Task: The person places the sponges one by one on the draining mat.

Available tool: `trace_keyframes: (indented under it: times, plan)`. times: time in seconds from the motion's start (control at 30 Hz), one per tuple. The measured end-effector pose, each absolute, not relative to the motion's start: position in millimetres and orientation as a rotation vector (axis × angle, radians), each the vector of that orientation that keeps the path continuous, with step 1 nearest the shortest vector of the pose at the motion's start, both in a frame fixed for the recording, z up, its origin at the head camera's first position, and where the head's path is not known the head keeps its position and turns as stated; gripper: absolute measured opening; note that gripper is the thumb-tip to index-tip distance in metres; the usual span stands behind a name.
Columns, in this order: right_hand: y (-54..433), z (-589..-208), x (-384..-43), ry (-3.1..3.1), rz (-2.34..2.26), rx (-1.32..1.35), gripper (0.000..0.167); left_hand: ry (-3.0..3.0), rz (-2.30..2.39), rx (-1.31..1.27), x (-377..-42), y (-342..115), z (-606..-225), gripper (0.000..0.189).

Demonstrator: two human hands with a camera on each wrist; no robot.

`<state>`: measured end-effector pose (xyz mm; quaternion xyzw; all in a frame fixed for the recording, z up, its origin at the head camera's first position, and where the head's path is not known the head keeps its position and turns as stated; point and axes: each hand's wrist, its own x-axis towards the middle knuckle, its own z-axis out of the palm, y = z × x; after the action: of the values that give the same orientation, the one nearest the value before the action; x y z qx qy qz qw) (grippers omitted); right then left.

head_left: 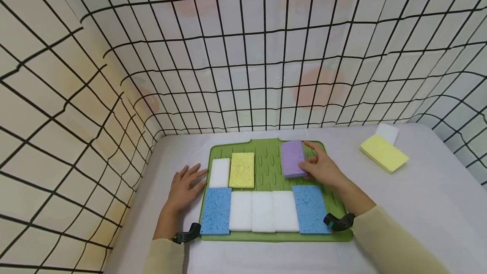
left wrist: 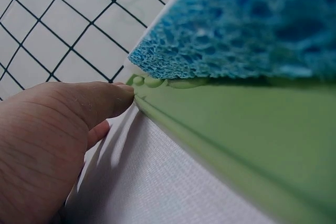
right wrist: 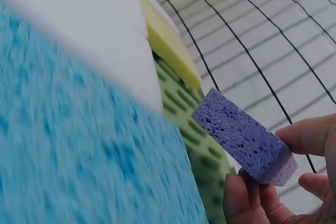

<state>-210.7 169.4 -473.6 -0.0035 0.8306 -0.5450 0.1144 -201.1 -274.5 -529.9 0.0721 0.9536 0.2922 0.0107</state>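
Note:
My right hand (head_left: 323,168) pinches a purple sponge (head_left: 292,159) by its right side, over the back right of a green ridged mat (head_left: 266,166). In the right wrist view this sponge (right wrist: 241,135) is tilted between thumb and fingers. My left hand (head_left: 184,189) rests on the table with fingers spread, fingertips right at the mat's left edge. On the mat's front row, several white sponges (head_left: 262,211) lie between a left blue sponge (head_left: 216,211) and a right blue sponge (head_left: 311,209). Behind them lie another white sponge (head_left: 220,173) and a yellow sponge (head_left: 242,170).
On the table (head_left: 418,206) at the right, a second yellow sponge (head_left: 383,153) partly covers a white one (head_left: 388,132). A black wire grid (head_left: 243,35) stands at the back and on both sides, with a pale printed cloth behind it.

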Motion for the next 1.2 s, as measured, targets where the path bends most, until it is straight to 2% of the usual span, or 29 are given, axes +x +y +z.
trace_keyframes:
  times: [0.27, 0.47, 1.2]
  plan:
    - [131.4, -472.8, -214.3, 2.507, -1.527, 0.016, 0.071, 2.984, 0.907, 0.226, -201.3, -273.3, -529.5, 0.044]
    - [112.2, -476.6, -218.2, 2.485, -1.487, 0.049, 0.069, 2.978, 0.915, 0.222, -201.2, -273.3, -529.7, 0.044]
    - [97.5, -482.5, -216.6, 2.456, -1.332, 0.008, 0.066, 2.982, 0.907, 0.212, -200.8, -273.0, -529.9, 0.044]
